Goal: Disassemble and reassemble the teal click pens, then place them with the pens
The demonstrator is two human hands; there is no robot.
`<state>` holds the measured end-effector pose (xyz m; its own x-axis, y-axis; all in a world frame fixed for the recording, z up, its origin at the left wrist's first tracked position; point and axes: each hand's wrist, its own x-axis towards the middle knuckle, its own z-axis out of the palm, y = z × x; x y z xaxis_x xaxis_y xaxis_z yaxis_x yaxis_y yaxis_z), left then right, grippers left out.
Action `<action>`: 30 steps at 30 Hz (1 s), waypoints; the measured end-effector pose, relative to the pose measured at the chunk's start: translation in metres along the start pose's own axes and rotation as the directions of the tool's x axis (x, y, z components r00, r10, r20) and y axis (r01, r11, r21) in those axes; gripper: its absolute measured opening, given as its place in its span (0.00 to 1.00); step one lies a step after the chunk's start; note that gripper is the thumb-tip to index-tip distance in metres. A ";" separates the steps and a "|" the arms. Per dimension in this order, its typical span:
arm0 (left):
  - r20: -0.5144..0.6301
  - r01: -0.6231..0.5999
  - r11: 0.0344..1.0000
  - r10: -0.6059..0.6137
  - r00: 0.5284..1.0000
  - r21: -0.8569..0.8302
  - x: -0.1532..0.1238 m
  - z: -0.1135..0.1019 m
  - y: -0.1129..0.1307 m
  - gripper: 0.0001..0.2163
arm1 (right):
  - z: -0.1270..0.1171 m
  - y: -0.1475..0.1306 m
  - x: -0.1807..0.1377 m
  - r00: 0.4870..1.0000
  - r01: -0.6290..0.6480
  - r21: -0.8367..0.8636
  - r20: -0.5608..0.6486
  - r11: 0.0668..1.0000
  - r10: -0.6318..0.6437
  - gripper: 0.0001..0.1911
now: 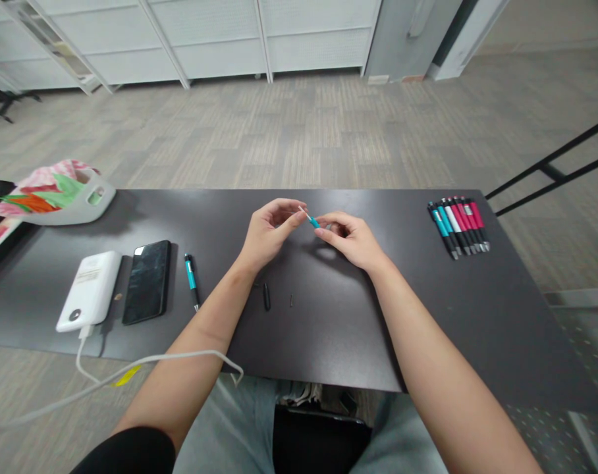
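Note:
My left hand (269, 232) and my right hand (351, 238) meet above the middle of the dark table (328, 329). Between their fingertips they hold a teal pen barrel (313, 220) with a thin white refill (303, 211) sticking out toward the left hand. The left fingers pinch the white end, and the right fingers grip the teal part. Under the hands, on the table, lie a small black pen tip (266, 296) and a tiny dark part (292, 300).
A whole teal pen (191, 280) lies left of my left arm, beside a black phone (147, 281) and a white power bank (90, 289) with a cable. Several teal and pink pens (460, 225) lie at the right. A grey basket (66, 197) sits far left.

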<state>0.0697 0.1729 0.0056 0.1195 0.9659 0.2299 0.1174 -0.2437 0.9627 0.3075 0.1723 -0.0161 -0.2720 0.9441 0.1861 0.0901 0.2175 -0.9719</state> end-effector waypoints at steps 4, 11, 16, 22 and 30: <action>0.011 -0.025 0.998 0.025 1.000 0.058 -0.001 0.001 -0.002 0.22 | 0.000 -0.001 0.000 0.999 0.018 -0.030 0.027 0.999 -0.018 0.16; 0.014 -0.071 0.994 0.070 0.997 0.084 -0.001 0.003 -0.002 0.19 | 0.001 -0.002 -0.001 0.998 0.003 -0.003 0.056 1.000 -0.003 0.18; 0.062 -0.027 0.997 0.023 0.998 0.071 -0.001 0.004 0.002 0.24 | -0.001 -0.002 -0.001 0.996 -0.010 -0.016 0.084 1.000 0.012 0.20; 0.099 0.027 0.999 -0.024 0.995 -0.028 -0.002 0.008 0.002 0.29 | -0.001 0.000 -0.001 0.998 -0.032 0.008 0.048 0.999 0.032 0.19; 0.356 0.030 0.976 -0.107 0.928 0.216 0.001 -0.026 0.009 0.24 | -0.001 0.000 0.004 0.994 -0.047 0.127 -0.096 0.991 0.059 0.26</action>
<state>0.0448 0.1741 0.0180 0.4496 0.8912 0.0595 0.3306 -0.2280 0.9158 0.3073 0.1761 -0.0151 -0.1728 0.9748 0.1413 -0.0199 0.1400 -0.9899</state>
